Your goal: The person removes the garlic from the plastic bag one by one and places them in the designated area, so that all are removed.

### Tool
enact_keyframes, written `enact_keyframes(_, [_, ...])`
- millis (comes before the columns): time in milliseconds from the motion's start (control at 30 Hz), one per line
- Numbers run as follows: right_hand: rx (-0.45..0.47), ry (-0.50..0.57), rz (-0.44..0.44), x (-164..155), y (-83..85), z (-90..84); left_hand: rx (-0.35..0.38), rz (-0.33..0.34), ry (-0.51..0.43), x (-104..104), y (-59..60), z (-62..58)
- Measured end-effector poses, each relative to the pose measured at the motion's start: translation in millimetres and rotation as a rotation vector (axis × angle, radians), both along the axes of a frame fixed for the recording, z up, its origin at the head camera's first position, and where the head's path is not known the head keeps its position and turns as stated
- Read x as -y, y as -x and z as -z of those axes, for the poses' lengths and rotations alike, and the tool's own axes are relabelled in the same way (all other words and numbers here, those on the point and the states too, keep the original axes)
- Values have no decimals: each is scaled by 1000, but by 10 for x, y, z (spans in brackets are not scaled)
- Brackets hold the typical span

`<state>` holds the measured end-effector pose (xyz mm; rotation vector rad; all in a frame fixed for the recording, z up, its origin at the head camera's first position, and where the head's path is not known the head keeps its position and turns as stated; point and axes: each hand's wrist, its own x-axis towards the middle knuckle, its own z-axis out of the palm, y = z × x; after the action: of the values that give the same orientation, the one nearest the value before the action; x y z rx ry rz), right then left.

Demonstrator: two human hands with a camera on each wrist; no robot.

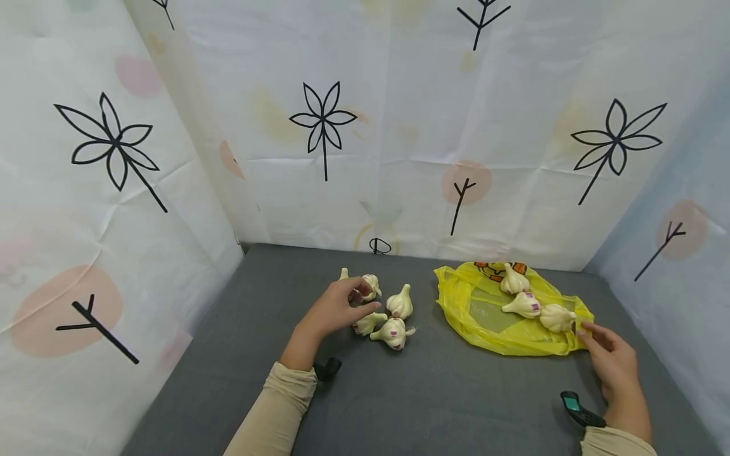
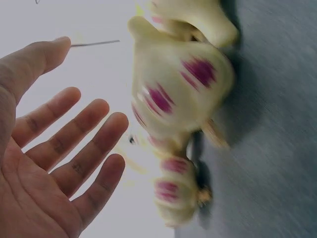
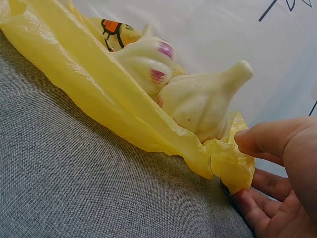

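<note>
My left hand (image 1: 342, 307) hovers at a loose group of garlic bulbs (image 1: 400, 303), thumb and fingers spread apart. In the left wrist view, the palm of this hand (image 2: 54, 173) is bare, and a nearby garlic bulb (image 2: 173, 84) with purple streaks lies beyond the fingertips. Over on the right, my right hand (image 1: 616, 361) pinches the near right corner of a yellow plastic bag (image 1: 456, 304). Several more bulbs lie on that bag, including one garlic bulb (image 3: 198, 104) close to the thumb. The bag's edge (image 3: 228, 161) is bunched between thumb and fingers.
A dark grey cloth-covered table (image 1: 433, 405) carries everything. White printed fabric (image 1: 388, 158) hangs as walls at the back and both sides. Each wrist wears a dark device, such as the strapped one (image 1: 578, 410) on the right.
</note>
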<state>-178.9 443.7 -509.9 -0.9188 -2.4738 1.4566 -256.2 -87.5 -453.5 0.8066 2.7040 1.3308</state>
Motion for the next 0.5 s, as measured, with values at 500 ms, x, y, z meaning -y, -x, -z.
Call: enact_keyframes(500, [-6,-3,15,-5,7,18,-130,145,15,-722,47,-484])
